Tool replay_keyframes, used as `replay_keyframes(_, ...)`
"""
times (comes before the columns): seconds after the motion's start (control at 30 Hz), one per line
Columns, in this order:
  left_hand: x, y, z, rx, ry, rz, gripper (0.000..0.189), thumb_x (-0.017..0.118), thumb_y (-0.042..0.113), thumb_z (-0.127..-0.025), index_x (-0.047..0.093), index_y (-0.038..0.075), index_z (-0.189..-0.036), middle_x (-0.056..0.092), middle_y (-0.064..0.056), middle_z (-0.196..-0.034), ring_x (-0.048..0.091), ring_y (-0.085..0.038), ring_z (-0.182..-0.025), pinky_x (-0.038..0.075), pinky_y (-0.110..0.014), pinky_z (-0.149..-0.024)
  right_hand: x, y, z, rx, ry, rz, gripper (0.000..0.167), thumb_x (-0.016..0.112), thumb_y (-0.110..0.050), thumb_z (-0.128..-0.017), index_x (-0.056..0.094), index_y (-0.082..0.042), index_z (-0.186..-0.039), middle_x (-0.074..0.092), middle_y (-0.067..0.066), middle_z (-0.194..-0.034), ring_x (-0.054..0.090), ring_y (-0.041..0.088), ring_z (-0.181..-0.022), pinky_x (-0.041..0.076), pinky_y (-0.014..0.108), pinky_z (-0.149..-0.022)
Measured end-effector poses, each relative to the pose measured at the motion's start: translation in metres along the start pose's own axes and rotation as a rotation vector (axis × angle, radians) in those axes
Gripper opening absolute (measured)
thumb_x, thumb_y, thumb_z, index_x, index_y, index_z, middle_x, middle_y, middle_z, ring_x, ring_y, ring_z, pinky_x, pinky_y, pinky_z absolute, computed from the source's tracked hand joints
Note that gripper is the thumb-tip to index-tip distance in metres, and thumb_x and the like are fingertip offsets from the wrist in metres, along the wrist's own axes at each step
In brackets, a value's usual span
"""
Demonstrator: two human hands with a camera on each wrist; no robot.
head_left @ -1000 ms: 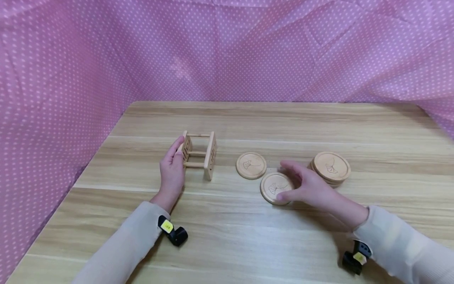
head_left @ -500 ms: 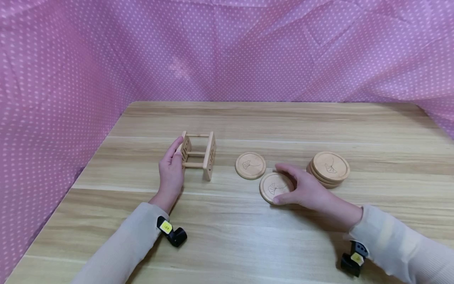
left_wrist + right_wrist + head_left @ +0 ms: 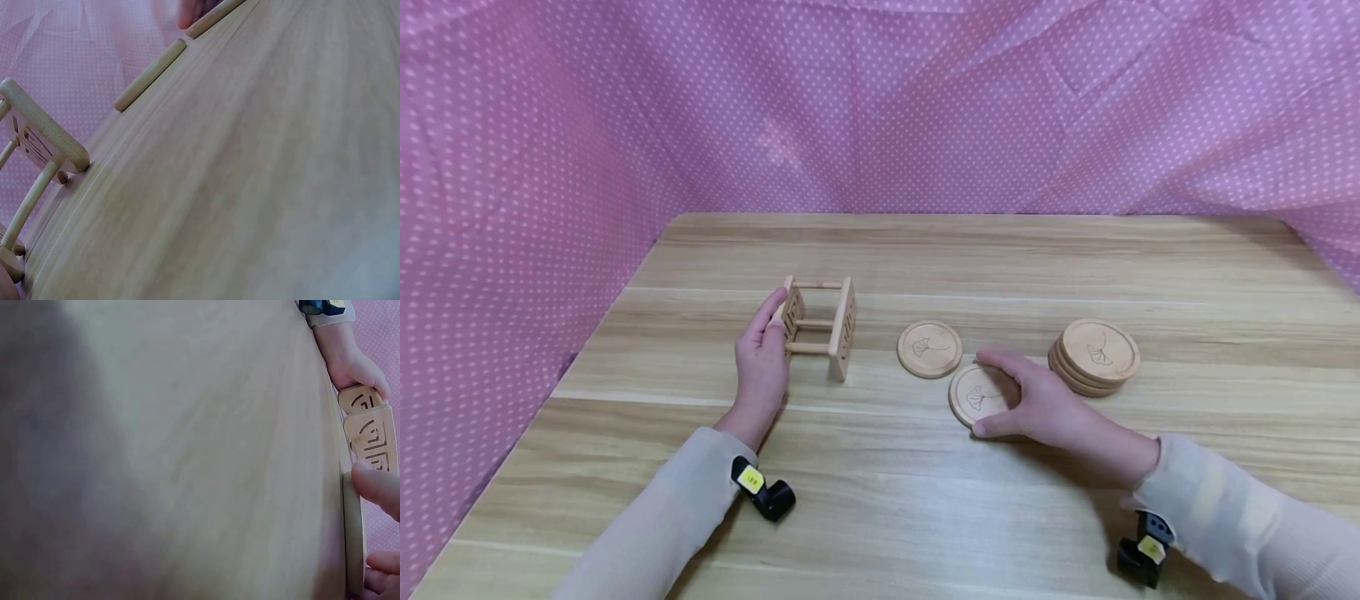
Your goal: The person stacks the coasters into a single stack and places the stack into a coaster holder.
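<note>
My left hand holds the left side panel of a small wooden coaster rack. Slotted panels and round rods make up this rack, and no coaster sits between its sides. Around a round wooden coaster with a leaf engraving, my right hand spans from near edge to far edge, thumb at the front. That coaster lies flat, its right part covered by the hand. In the right wrist view, the thumb touches its rim. A second coaster lies flat between it and the rack.
To the right, behind my right hand, stands a stack of coasters. Everything rests on a wood-grain table. Pink dotted cloth hangs behind the table and along its left side.
My right hand has slid slightly left and its thumb and fingers have closed in on the near coaster's edges. The left hand and rack stay nearly still.
</note>
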State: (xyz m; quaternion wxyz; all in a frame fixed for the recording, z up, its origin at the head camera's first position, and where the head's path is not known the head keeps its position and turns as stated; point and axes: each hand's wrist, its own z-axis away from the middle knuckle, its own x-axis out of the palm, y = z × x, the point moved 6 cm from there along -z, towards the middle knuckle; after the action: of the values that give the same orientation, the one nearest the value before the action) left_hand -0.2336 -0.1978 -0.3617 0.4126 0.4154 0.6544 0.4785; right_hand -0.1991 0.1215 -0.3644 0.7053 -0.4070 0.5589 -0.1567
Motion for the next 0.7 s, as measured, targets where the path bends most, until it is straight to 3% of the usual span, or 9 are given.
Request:
replay_keyframes(0.5, 0.001, 0.002, 0.001, -0.001, -0.004, 0.026, 0.044, 0.034, 0.006, -0.096, 0.048, 0.019, -0.135, 0.042, 0.005, -0.143, 0.031, -0.004, -0.133, 0.026, -0.029, -0.110, 0.000, -0.009, 0.001, 0.000, -0.008, 0.192, 0.088, 0.082, -0.033, -0.064, 0.044, 0.000, -0.136, 0.040, 0.021, -0.140, 0.035, 0.041, -0.128, 0.027, 0.052, -0.107)
replay_keyframes(0.7, 0.001, 0.002, 0.001, -0.006, -0.003, 0.030, 0.044, 0.034, 0.005, -0.096, 0.048, 0.019, -0.135, 0.042, 0.004, -0.144, 0.031, -0.003, -0.133, 0.027, -0.029, -0.110, 0.001, -0.011, 0.000, -0.026, 0.026, 0.236, 0.085, 0.082, -0.031, -0.062, 0.048, 0.002, -0.132, 0.045, 0.022, -0.136, 0.039, 0.041, -0.125, 0.032, 0.052, -0.104)
